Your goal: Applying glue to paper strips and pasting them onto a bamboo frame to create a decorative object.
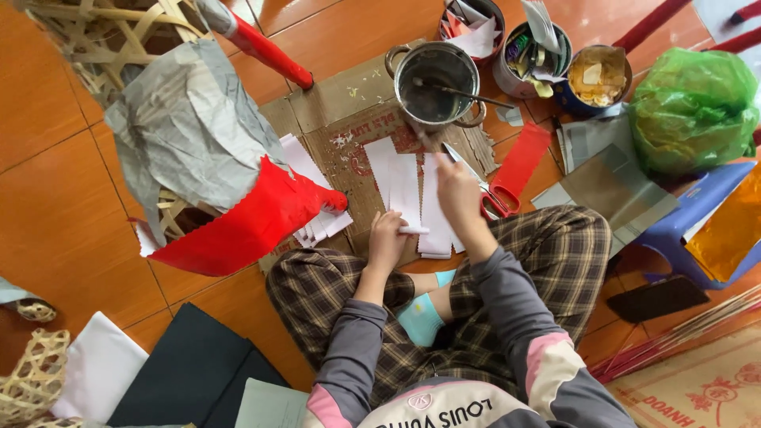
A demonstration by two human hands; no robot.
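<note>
The left hand (386, 238) presses flat on thin white paper strips (404, 190) on the cardboard (349, 135); the right hand (458, 194) pinches a brush (424, 141). The strips look light, limp and easily torn, best held flat near an end.

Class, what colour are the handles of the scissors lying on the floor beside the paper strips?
Red, seen in the head view.

Soft, even daylight fills the scene, bright without harshness. Shadows are faint and short, gathering under the grey paper sheet (186, 131) and beside the metal pot (437, 83). The glossy orange floor tiles (47, 206) carry a mild sheen, and the green plastic bag (696, 107) shows small highlights. Focus is sharp across the centre. Wide-angle distortion bends the tile seams near the edges. The right hand (458, 190) is slightly motion-blurred.
</note>
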